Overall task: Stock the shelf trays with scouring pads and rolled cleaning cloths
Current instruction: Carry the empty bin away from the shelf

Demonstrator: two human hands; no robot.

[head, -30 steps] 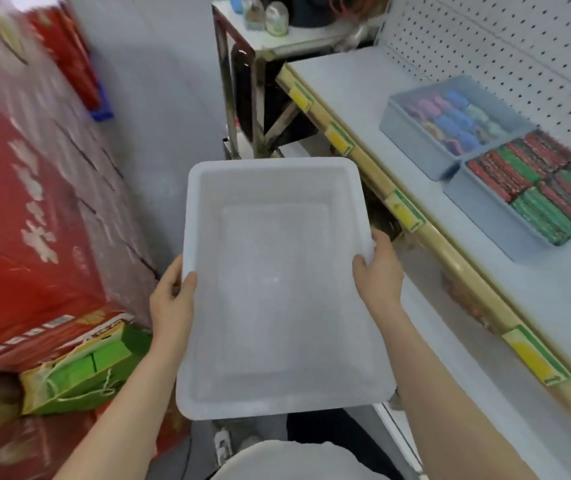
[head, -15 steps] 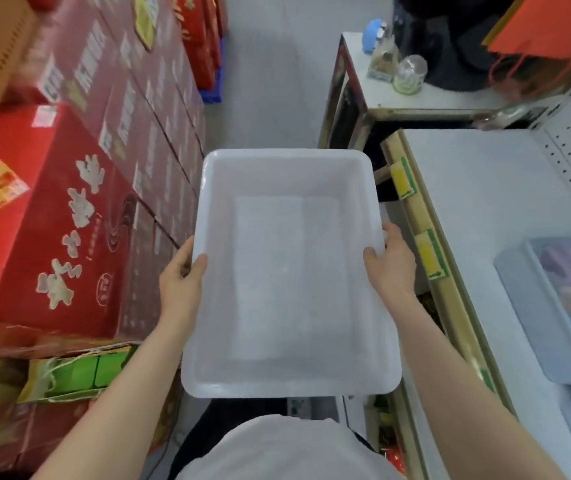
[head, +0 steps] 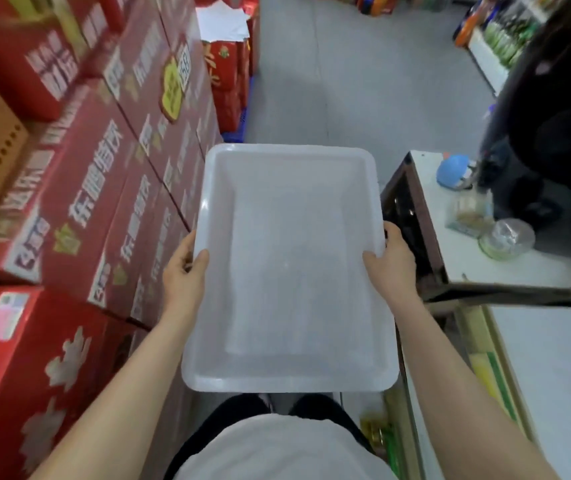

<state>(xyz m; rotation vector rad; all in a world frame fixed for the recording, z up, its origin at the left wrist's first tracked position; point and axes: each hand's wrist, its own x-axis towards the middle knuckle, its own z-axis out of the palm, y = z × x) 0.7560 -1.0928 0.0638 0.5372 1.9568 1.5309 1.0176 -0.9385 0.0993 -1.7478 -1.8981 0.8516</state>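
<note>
Grip: left hand clasps the left long rim of the tray, thumb laid over the rim on the inside, fingers curled round the outer edge; right hand clasps the right long rim in the same way, about level with the left
Tray: white translucent plastic, rectangular with rounded corners; held open side up and lengthwise in front of the body, touching no surface; its near short end is just above the white shirt
Arms: bare forearms reach forward, one along each side of the tray
Left side: red cartons with white lettering, stacked in a wall just beside the left hand; white papers lie on a farther stack
Right side: small table with a white top, near the right hand but apart from it; on it a blue round thing and a clear domed jar; a person in dark clothes is beyond it
Lower right: pale shelf with a yellow-and-green label on its front edge
Beyond: grey floor past the far end of the tray
</note>
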